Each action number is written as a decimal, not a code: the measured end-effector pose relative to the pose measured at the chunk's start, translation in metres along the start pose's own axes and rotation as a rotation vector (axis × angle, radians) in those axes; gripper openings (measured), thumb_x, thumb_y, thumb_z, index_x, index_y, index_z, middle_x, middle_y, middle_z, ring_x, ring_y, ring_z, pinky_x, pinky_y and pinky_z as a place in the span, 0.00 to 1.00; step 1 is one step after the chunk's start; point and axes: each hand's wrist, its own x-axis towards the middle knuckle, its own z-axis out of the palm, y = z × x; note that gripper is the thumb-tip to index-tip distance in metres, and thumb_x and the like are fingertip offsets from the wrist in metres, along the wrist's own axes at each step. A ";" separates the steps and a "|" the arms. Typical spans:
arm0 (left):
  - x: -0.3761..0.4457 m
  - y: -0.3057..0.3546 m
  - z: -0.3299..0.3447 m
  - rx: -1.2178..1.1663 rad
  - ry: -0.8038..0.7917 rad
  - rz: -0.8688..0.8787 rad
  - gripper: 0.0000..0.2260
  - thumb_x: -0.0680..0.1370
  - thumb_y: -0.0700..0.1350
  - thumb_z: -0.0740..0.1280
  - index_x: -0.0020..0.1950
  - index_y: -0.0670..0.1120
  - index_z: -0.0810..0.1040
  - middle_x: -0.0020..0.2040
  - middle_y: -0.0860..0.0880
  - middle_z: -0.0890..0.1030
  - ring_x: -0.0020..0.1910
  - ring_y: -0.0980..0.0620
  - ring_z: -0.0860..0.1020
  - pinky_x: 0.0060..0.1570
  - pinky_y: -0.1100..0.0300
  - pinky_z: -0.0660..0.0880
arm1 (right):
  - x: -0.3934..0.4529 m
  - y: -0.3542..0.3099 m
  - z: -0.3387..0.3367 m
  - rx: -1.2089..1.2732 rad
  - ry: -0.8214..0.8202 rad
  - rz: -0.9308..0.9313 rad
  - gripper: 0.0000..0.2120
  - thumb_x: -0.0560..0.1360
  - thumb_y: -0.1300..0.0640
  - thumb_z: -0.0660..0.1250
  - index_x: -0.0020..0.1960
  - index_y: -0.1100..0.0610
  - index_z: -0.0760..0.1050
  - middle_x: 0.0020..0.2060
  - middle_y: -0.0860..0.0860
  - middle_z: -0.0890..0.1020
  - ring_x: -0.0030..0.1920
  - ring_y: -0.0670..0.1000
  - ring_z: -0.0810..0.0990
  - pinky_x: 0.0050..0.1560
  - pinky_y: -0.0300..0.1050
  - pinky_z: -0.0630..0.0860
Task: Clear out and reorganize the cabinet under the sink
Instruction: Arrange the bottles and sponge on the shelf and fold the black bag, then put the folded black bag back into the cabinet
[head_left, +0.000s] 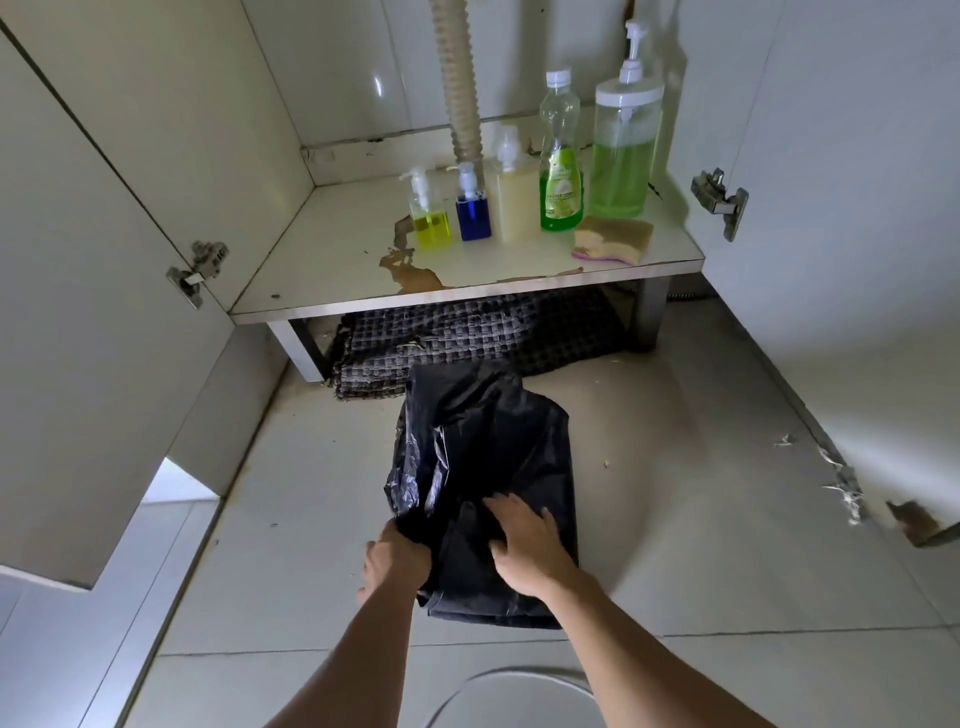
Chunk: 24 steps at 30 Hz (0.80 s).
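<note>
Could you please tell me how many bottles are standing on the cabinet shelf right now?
5, in a row: a yellow pump bottle leftmost, then a blue bottle, a cream bottle, a green squeeze bottle and a large green pump bottle. None seems hidden.

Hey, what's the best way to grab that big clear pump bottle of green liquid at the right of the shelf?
Probably grip the big clear pump bottle of green liquid round its wide straight body, from the front. The body is upright and faces you; the thin pump head looks weak. The brown sponge lies just before its base, so come in above it.
</note>
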 end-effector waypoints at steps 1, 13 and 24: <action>0.001 -0.004 0.001 -0.057 0.001 0.023 0.23 0.74 0.42 0.61 0.69 0.51 0.69 0.62 0.41 0.75 0.60 0.39 0.74 0.63 0.45 0.70 | 0.000 -0.003 0.005 -0.016 -0.109 -0.030 0.26 0.78 0.61 0.57 0.74 0.49 0.60 0.74 0.48 0.63 0.76 0.50 0.56 0.75 0.57 0.47; -0.021 0.020 0.017 0.163 0.174 0.209 0.46 0.71 0.67 0.65 0.78 0.50 0.44 0.78 0.43 0.46 0.77 0.44 0.50 0.69 0.35 0.56 | -0.009 0.014 -0.009 0.457 0.488 0.223 0.11 0.74 0.66 0.60 0.49 0.54 0.77 0.47 0.50 0.79 0.50 0.50 0.78 0.48 0.37 0.71; 0.014 -0.006 0.012 -0.517 -0.131 -0.205 0.34 0.56 0.53 0.81 0.55 0.38 0.75 0.48 0.39 0.82 0.47 0.39 0.81 0.48 0.44 0.80 | -0.006 0.033 0.000 0.662 0.071 0.630 0.13 0.68 0.57 0.70 0.52 0.59 0.78 0.46 0.55 0.81 0.49 0.57 0.79 0.47 0.45 0.75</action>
